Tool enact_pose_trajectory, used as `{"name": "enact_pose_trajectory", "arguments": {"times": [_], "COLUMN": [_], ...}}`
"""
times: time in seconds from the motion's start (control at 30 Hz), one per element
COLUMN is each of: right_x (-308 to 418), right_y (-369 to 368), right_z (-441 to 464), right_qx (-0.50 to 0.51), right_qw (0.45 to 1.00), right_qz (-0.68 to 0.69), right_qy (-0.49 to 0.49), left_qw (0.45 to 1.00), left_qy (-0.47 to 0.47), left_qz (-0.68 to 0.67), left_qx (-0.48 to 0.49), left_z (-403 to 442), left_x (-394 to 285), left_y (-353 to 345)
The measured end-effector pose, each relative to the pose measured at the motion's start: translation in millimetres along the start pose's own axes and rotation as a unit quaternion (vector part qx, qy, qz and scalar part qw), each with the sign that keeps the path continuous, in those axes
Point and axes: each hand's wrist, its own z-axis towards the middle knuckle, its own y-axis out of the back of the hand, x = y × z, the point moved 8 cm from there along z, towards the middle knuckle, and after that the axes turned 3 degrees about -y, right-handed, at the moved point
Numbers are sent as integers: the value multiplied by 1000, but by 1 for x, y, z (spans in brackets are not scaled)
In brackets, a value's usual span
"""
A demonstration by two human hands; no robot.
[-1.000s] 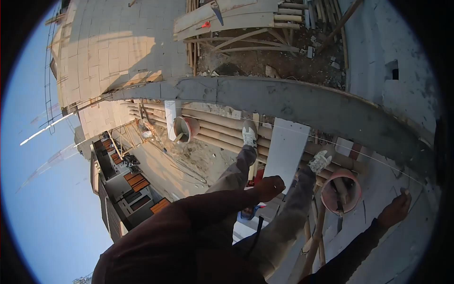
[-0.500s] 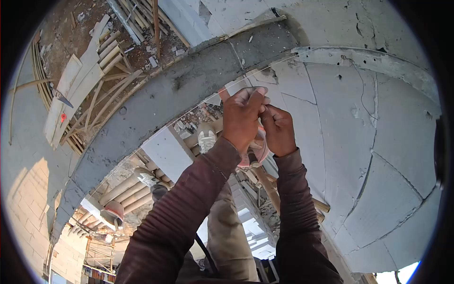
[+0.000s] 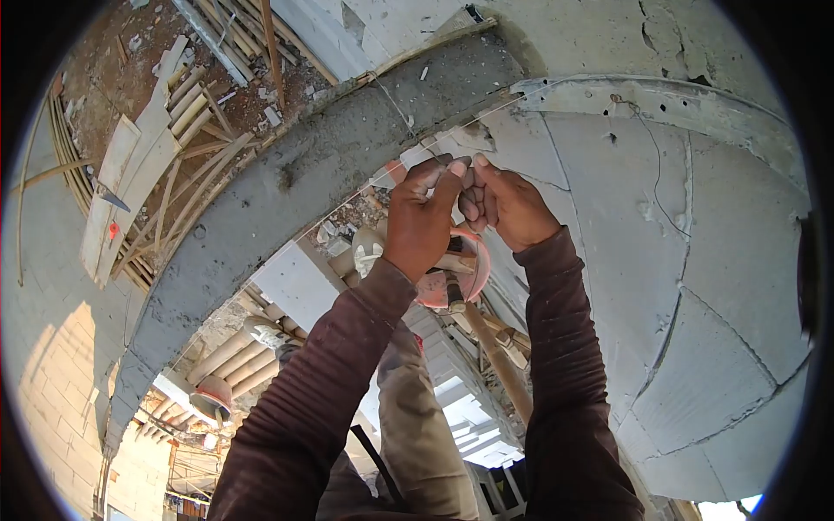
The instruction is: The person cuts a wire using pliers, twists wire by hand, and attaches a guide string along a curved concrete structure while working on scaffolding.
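My left hand point(image 3: 419, 217) is raised in front of the wall edge, thumb and forefinger pinched together. A thin string point(image 3: 395, 104) crosses the grey mortar band point(image 3: 287, 178) and runs to those fingertips; the pinched end itself is hidden. Close beside it, my right hand point(image 3: 519, 208) has its thumb apart and its fingers loosely curled, with nothing seen in it. The fingers of both hands nearly meet. A second, white line point(image 3: 321, 220) is stretched along the mortar's near edge. Below the hands hangs or stands a pink bucket point(image 3: 473, 269) with a wooden-handled tool point(image 3: 453, 291) in it.
A pale block wall point(image 3: 651, 260) curves round on the right. My shoes rest on bamboo poles point(image 3: 243, 352), near a white block point(image 3: 300, 282) and another bucket point(image 3: 211, 398). Beyond the mortar lie planks point(image 3: 130, 191) and rubble. A loose wire point(image 3: 656, 174) lies on the blocks.
My right hand has loosened its pinch and turned, its thumb now apart and its wrist farther right. My left hand stays pinched. The view has shifted slightly, showing more of the pink bucket.
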Motion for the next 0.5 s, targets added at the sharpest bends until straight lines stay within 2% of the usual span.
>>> {"name": "enact_pose_trajectory", "arguments": {"times": [0.03, 0.1, 0.17, 0.2, 0.27, 0.3, 0.4, 0.5], "right_x": [-7, 1, 20, 38, 64, 73, 59, 36], "right_y": [-1, 17, 19, 10, -9, -21, -61, -39], "right_z": [5, 16, 12, 5, -12, -21, -32, -8], "right_qx": [31, 13, -37, -70, -132, -140, -102, -147], "right_qw": [997, 999, 999, 992, 946, 871, 732, 757], "right_qz": [38, 26, 29, -58, -230, -360, -550, -566], "right_qy": [-54, -24, 26, 82, 188, 304, 389, 292], "left_qw": [999, 994, 948, 905, 879, 865, 851, 849], "left_qy": [21, 63, 104, 122, 135, 144, 148, 159], "left_qz": [-23, -67, -293, -401, -447, -468, -492, -483], "left_qx": [-18, -51, -65, -71, -101, -112, -113, -140], "left_z": [-3, -8, -7, -4, 2, 4, 14, 17], "left_x": [1, 5, 21, 30, 34, 36, 51, 64], "left_y": [4, 11, 18, 21, 27, 28, 37, 41]}}
